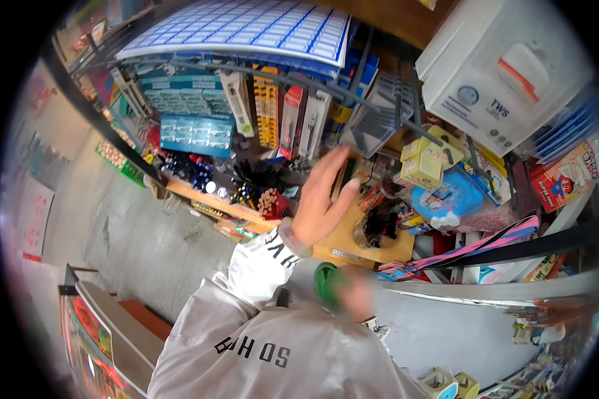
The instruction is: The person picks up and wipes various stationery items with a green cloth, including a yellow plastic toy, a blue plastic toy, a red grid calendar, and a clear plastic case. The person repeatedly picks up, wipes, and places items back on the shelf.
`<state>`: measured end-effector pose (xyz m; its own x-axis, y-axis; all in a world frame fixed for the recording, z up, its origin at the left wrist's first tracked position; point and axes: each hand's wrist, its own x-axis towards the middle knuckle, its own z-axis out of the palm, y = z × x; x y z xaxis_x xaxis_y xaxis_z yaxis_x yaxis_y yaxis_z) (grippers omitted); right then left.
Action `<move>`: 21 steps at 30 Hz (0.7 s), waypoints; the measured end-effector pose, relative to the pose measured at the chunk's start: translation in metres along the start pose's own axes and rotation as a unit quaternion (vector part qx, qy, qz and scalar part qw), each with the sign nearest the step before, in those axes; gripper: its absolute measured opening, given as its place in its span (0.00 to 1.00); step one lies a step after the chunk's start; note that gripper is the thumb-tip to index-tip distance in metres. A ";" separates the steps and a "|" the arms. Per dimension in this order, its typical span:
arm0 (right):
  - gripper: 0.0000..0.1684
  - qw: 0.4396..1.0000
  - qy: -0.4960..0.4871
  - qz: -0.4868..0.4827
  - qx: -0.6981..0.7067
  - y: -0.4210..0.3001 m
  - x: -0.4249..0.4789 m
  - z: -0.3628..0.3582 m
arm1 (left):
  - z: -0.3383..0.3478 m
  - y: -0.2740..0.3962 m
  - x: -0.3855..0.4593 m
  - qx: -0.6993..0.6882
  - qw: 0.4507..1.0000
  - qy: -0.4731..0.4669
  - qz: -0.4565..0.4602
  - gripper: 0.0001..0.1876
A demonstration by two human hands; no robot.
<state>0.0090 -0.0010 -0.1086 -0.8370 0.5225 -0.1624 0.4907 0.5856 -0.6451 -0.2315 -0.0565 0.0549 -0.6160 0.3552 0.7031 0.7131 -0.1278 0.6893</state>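
Observation:
My left hand (pixel 324 197) reaches over the stationery shelf, fingers and thumb apart, holding nothing. It is nearest to a clear plastic case (pixel 374 119) and a clear tub (pixel 377 229) with dark items. Red-ended pencils (pixel 271 203) and dark pens (pixel 189 169) stand left of it. My right hand (pixel 357 294), blurred, is low in front of my chest against a green item (pixel 324 283), which it seems to hold; its kind cannot be told. Above my left hand stand boxed pens (pixel 292 117), a yellow-patterned pack (pixel 265 107) and teal boxes (pixel 196 134).
Wire rack bars (pixel 359 99) cross above the shelf. A white box (pixel 504 75) stands upper right, with small yellow boxes (pixel 422 167) and a blue round container (pixel 447 197) below it. A wooden shelf edge (pixel 224 205) runs below the pens. A glass-sided case (pixel 92 339) stands lower left.

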 end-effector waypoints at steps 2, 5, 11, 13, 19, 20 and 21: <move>0.26 0.992 0.004 0.085 0.088 -0.033 0.006 0.002 | 0.008 0.000 0.027 0.007 0.999 0.018 0.035 0.27; 0.24 0.993 -0.015 0.050 0.103 -0.033 0.010 0.003 | 0.017 -0.002 0.055 -0.076 0.997 -0.002 -0.027 0.30; 0.17 0.992 0.120 -0.026 0.013 -0.016 0.023 0.010 | 0.037 -0.026 0.082 -0.190 0.971 -0.109 -0.094 0.47; 0.15 0.989 0.142 -0.048 0.016 -0.056 0.017 -0.012 | 0.030 -0.018 0.094 -0.236 0.948 -0.151 -0.152 0.49; 0.15 0.981 0.176 -0.042 0.064 -0.047 -0.004 0.008 | 0.043 -0.041 0.097 -0.349 0.907 -0.174 -0.158 0.45; 0.15 0.981 0.177 -0.042 0.069 -0.047 -0.005 0.010 | 0.041 -0.045 0.096 -0.345 0.900 -0.203 -0.172 0.44; 0.16 0.982 0.171 -0.041 0.071 -0.046 -0.005 0.011 | 0.039 -0.044 0.096 -0.340 0.892 -0.233 -0.187 0.42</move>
<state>-0.0116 -0.0376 -0.0869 -0.7302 0.6687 0.1403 0.3654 0.5557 -0.7467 -0.3091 0.0193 0.0850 -0.4496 0.8167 0.3617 0.0212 -0.3951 0.9184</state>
